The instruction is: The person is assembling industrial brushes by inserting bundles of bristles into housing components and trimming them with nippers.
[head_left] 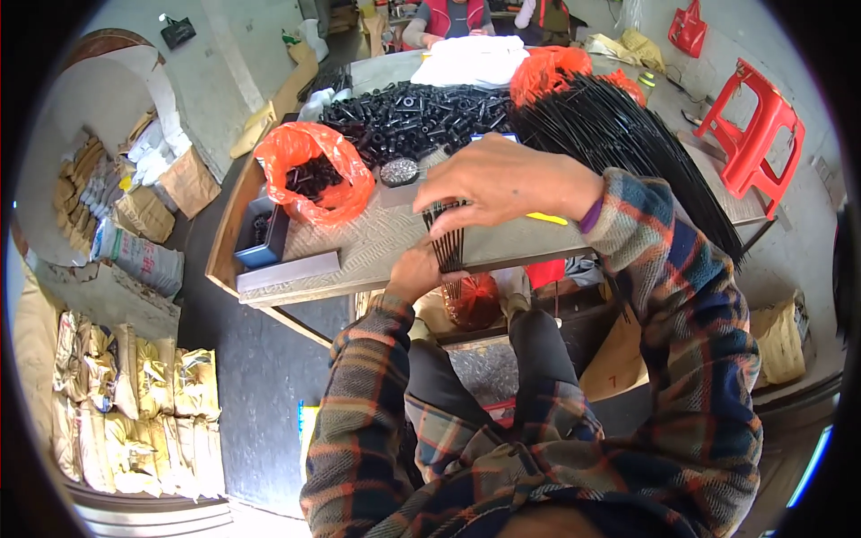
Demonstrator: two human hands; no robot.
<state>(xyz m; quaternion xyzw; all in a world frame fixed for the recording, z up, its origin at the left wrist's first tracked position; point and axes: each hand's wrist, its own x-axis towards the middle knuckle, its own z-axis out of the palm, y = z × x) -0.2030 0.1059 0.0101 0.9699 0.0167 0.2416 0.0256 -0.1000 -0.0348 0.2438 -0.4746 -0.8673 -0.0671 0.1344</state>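
Observation:
A small bundle of thin black rods (448, 249) stands nearly upright over the front edge of the worktable (359, 260). My left hand (415, 272) is closed round the lower part of the bundle. From above and to the right, my right hand (511, 179) is bent over the upper end, fingers closed at the rod tops; what its fingertips pinch there is partly hidden. Just beyond my hands lies a heap of small black tubular parts (404, 112). To the right spreads a big pile of long black rods (619, 134). A round silvery tin (399, 172) sits left of my right hand.
A red-orange plastic bag (350, 202) of black parts and a blue box (262, 240) stand at the table's left. White cloth (471, 61) lies at the back, where a person (453, 20) sits. A red stool (753, 134) stands right; wrapped packages (134, 403) are stacked left.

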